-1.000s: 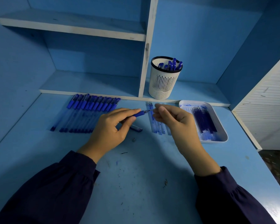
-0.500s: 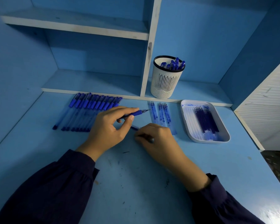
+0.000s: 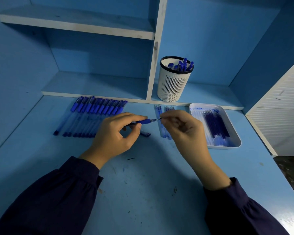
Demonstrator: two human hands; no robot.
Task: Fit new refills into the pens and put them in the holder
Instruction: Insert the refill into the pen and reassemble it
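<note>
Blue desk, toward its back edge: your left hand grips the pen by its sleeve, right hand pinches its tip; likely light, fragile there.

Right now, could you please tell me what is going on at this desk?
A person is working on one blue pen: the left hand grips its barrel while the right hand pinches its metal tip with the fingers. A row of pens lies on the desk to the left, loose refills lie just behind the hands, and more refills sit in a white tray to the right. The holder on the ledge already has several pens in it.
</note>
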